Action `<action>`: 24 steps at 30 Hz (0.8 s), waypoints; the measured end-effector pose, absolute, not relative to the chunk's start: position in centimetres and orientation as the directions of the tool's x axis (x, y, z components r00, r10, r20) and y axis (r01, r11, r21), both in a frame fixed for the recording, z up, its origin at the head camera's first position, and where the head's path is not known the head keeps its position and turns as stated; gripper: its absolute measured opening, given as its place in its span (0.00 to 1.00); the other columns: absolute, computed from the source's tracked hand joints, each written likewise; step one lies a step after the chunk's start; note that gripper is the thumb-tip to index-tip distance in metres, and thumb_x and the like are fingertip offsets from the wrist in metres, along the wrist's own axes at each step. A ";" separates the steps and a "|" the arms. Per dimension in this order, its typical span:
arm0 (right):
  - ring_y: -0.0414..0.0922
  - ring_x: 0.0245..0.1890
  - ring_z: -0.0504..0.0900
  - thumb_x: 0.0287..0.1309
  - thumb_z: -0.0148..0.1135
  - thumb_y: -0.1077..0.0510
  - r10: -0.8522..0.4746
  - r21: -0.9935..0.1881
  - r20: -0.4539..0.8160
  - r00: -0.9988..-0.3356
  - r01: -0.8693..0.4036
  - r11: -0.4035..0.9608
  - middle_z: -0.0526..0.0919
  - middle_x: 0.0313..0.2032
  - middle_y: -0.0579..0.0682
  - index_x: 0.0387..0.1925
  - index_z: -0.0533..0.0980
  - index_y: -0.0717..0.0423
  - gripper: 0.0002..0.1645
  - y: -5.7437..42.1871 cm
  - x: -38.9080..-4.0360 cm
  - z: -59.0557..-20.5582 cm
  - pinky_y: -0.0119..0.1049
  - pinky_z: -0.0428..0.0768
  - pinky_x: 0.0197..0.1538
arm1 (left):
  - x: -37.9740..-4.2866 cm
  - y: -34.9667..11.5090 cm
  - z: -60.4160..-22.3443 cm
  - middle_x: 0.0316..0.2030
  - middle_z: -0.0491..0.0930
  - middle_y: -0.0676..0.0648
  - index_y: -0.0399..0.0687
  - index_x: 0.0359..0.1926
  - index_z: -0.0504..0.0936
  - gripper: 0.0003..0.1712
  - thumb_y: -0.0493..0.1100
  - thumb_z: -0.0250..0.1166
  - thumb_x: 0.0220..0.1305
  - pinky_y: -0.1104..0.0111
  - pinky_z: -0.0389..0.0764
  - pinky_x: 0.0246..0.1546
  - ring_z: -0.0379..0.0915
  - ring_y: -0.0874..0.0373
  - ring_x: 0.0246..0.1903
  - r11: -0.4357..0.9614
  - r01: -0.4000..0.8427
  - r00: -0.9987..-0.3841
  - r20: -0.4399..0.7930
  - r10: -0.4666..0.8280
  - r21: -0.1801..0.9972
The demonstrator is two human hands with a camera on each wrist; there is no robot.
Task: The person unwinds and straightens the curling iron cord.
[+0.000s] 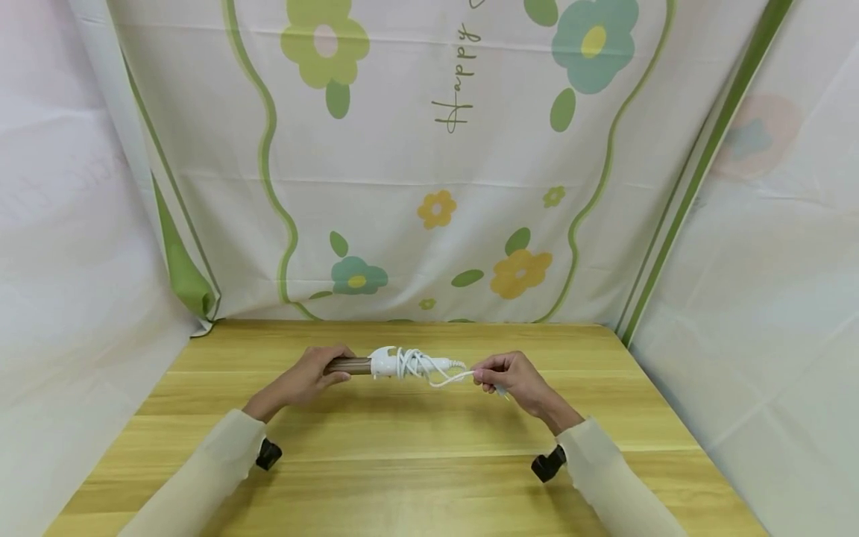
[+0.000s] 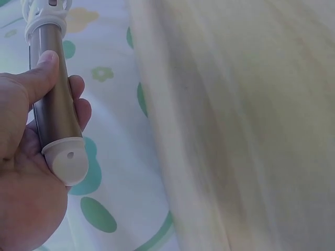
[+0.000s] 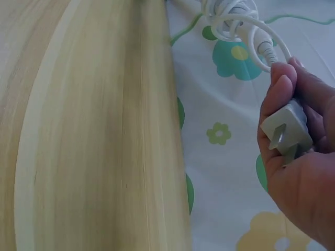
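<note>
A curling iron point(image 1: 384, 363) with a white handle and a brown metallic barrel is held sideways above the wooden table. My left hand point(image 1: 315, 375) grips the barrel point(image 2: 52, 104), thumb along one side and fingers round the other, with the white end cap point(image 2: 68, 159) against the palm. White power cord point(image 1: 412, 363) is wound several times round the handle. My right hand point(image 1: 513, 379) pinches the cord's loose end between thumb and fingers. In the right wrist view the two-pin plug point(image 3: 288, 128) sits within the curled fingers, pins outward. A short stretch of cord point(image 3: 282, 44) loops from handle to fingertips.
The wooden table point(image 1: 403, 477) spreads beneath both hands. Behind it hangs a white cloth point(image 1: 403, 149) printed with flowers, and pale cloth walls point(image 1: 772, 298) close in the sides. Each wrist wears a small black camera point(image 1: 268, 453).
</note>
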State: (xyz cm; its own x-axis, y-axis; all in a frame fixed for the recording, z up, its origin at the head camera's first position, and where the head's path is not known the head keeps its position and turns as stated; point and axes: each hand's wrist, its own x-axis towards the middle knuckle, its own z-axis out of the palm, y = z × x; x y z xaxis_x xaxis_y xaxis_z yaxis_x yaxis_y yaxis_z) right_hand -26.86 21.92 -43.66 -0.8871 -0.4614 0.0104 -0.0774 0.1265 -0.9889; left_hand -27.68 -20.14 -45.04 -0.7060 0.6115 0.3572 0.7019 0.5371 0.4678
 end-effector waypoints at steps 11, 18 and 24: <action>0.42 0.29 0.80 0.63 0.66 0.56 -0.474 -0.943 -0.105 -0.874 -0.063 0.327 0.86 0.31 0.49 0.45 0.79 0.77 0.23 23.0 -27.0 -46.0 0.38 0.82 0.35 | -28.0 -20.2 -44.5 0.38 0.81 0.54 0.49 0.51 0.77 0.12 0.42 0.63 0.68 0.68 0.75 0.37 0.73 0.67 0.34 0.526 0.697 -0.707 0.342 0.619 0.487; 0.44 0.31 0.81 0.64 0.64 0.57 -0.281 -0.938 -0.055 -0.958 -0.047 0.344 0.87 0.35 0.55 0.43 0.81 0.72 0.18 22.8 -27.7 -46.5 0.44 0.83 0.39 | -27.9 -20.1 -44.8 0.42 0.82 0.53 0.53 0.53 0.76 0.14 0.39 0.63 0.68 0.68 0.76 0.39 0.75 0.67 0.37 0.483 0.705 -0.683 0.313 0.660 0.519; 0.39 0.30 0.81 0.63 0.66 0.56 -0.144 -0.974 0.043 -0.989 -0.074 0.216 0.86 0.35 0.54 0.45 0.80 0.72 0.20 22.5 -28.2 -45.4 0.37 0.83 0.40 | -27.7 -20.1 -44.9 0.43 0.82 0.55 0.54 0.53 0.76 0.14 0.39 0.63 0.68 0.67 0.76 0.39 0.75 0.67 0.37 0.498 0.696 -0.690 0.292 0.662 0.516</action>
State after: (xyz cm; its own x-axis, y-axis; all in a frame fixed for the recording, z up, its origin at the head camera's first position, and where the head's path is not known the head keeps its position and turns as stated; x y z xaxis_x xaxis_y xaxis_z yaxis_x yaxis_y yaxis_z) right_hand -28.15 22.55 -45.42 -0.9887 -0.1436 0.0433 -0.0740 0.2157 -0.9737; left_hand -27.69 -20.15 -44.92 -0.6902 0.6622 0.2917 0.6965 0.4984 0.5162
